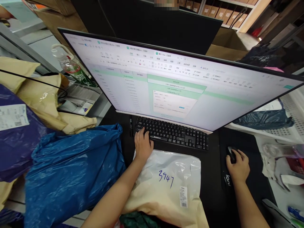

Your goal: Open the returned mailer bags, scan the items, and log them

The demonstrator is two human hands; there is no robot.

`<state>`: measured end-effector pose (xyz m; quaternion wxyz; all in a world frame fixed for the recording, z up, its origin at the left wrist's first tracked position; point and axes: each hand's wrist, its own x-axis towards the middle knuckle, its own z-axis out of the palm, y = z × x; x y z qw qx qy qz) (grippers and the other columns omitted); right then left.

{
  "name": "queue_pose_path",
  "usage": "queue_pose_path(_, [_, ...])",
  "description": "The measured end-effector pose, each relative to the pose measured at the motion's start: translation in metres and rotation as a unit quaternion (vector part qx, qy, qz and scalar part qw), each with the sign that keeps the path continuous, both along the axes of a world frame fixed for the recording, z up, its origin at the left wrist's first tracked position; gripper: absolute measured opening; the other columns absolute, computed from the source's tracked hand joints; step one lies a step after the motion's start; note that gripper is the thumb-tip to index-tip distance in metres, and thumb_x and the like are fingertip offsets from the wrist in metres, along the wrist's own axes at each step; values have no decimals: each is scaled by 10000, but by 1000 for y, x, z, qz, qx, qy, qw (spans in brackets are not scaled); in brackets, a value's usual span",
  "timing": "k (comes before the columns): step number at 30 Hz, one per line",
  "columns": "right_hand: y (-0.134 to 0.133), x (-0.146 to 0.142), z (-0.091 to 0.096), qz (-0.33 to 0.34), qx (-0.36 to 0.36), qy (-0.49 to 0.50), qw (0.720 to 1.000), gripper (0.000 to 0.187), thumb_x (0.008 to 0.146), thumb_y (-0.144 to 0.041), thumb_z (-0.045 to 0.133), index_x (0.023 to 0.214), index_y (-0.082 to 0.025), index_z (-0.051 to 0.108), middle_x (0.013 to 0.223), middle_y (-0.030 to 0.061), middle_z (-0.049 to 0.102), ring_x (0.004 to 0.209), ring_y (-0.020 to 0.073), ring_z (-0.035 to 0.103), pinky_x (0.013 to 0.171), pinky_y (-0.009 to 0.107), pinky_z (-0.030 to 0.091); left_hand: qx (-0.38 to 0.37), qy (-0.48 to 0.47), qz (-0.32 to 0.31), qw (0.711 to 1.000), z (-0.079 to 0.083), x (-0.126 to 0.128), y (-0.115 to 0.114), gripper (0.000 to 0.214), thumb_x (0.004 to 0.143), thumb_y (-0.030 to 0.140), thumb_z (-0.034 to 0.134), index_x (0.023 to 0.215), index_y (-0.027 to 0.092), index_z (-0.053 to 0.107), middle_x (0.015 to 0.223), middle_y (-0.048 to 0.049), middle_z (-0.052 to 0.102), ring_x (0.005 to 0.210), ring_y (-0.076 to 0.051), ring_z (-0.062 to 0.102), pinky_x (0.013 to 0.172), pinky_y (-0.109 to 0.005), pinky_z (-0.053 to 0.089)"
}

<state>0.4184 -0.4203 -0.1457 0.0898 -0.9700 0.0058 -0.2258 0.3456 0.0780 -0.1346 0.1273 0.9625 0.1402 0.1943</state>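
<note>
My left hand [143, 144] rests at the left end of a black keyboard [171, 133], fingers apart on the keys and holding nothing. Over at the right, my right hand [238, 166] is wrapped around a dark computer mouse [232, 155] on a black mouse pad [251, 158]. Behind the keyboard stands a wide monitor [220, 95], lit with a spreadsheet and a small pop-up window. Just below the keyboard lies a pale plastic mailing bag [166, 196], marked "3947" in blue with a barcode label on it. My left forearm crosses its left edge.
A blue plastic bag [76, 171], a purple bag [14, 142] and several cream mailers [39, 91] pile up at left. Behind them is a green-labelled bottle [73, 68]. A black pen [131, 126] lies beside the keyboard. A white basket [294, 110] stands at right.
</note>
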Motion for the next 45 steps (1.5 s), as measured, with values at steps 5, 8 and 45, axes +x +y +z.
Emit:
queue_pose_path(5, [-4, 1, -4, 5, -2, 0, 1000, 442, 868, -438, 582, 1213, -188, 698, 1347, 139, 605, 1165, 329, 606, 836, 416, 486, -3, 0, 1, 1000, -1, 0, -1, 456, 824, 138, 586, 1274, 63, 595, 1453, -238, 497, 1353, -393, 454, 1202, -574, 323])
queue_pose_path(8, [-5, 1, -6, 8, 3, 3, 1000, 436, 867, -425, 588, 1222, -193, 691, 1364, 137, 593, 1182, 332, 594, 852, 422, 489, 0, -1, 1, 1000, -1, 0, -1, 450, 830, 141, 581, 1273, 64, 592, 1453, -235, 497, 1351, -393, 454, 1202, -573, 324])
queue_pose_path(45, [2, -2, -1, -3, 22, 11, 1000, 464, 862, -439, 591, 1233, -188, 710, 1400, 149, 590, 1250, 370, 571, 925, 496, 512, -46, 20, 11, 999, 3, -1, -2, 444, 832, 140, 568, 1273, 93, 587, 1485, -230, 483, 1394, -385, 434, 1204, -585, 319])
